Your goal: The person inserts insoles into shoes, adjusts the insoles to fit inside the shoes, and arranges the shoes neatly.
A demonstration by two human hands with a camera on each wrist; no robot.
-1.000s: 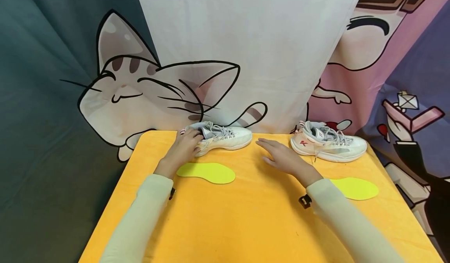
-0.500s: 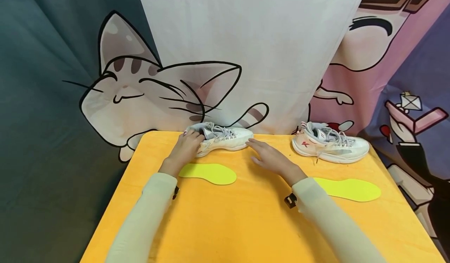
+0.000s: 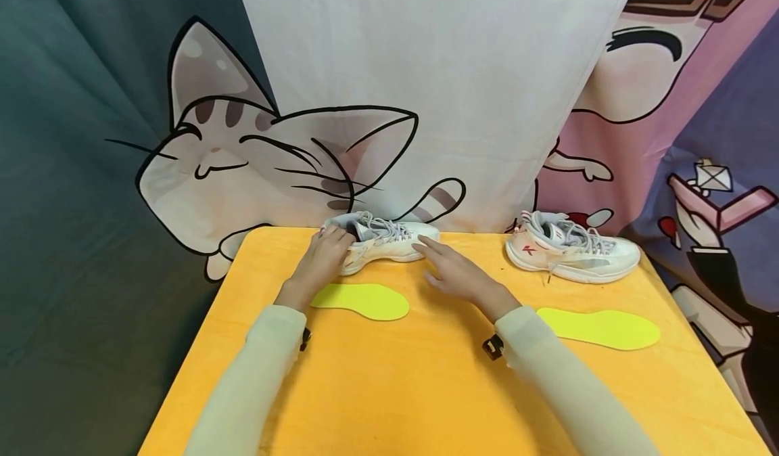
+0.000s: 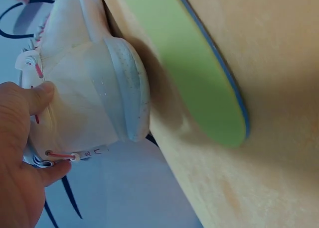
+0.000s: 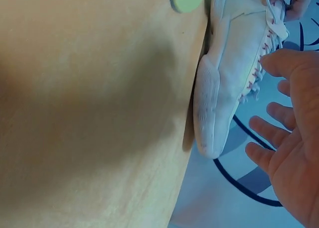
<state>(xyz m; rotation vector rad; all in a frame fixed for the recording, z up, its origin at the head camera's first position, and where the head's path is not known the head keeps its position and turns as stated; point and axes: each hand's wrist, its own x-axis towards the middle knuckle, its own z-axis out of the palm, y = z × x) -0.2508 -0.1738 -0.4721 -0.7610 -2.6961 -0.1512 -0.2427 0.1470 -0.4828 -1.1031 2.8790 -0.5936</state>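
Note:
A white lace-up sneaker (image 3: 398, 241) stands at the back of the table with its toe to the right. At its heel, my left hand (image 3: 319, 256) grips the collar. The left wrist view shows the thumb on the side of the sneaker (image 4: 79, 93) and a finger at the back of its heel. Over the front of the shoe hovers my right hand (image 3: 456, 273); its spread fingers in the right wrist view appear apart from the sneaker (image 5: 224, 73). A yellow-green insole (image 3: 368, 302) lies flat in front of this shoe.
A second white sneaker (image 3: 572, 249) stands at the back right, also pointing right. Another yellow-green insole (image 3: 599, 329) lies before it. The yellow table (image 3: 389, 388) ends against a printed cartoon curtain (image 3: 438, 70) behind the shoes.
My right hand has moved left, from between the two sneakers to the front of the left one. The left hand keeps its grip on the heel, with hardly any movement.

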